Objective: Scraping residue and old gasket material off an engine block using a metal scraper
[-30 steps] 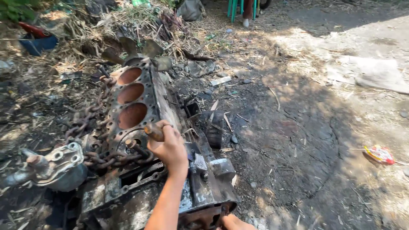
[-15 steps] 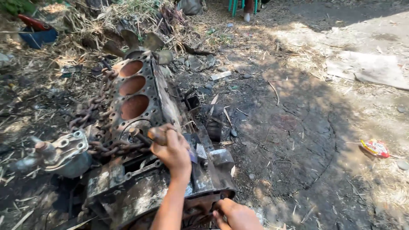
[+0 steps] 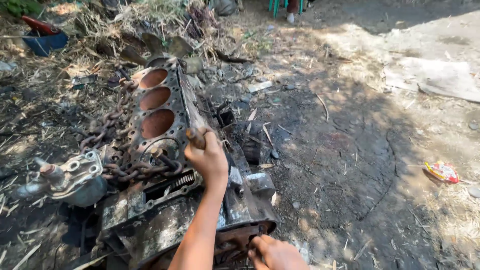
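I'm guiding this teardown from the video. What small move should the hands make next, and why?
Probably steady first: the left hand is closed on a rusty handle over the engine block, and the right hand grips the block's near lower end. A chain lies draped on the block, so slide it clear before working the handle.

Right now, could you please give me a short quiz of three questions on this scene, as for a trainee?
1. True or false: the left hand grips a rusty handle above the engine block.
2. What lies draped over the block's left side? A) chain B) hose C) rag
3. How many open cylinder bores show fully?

Key: 1 true. 2 A, a rusty chain. 3 three; the right hand is at the block's near end.
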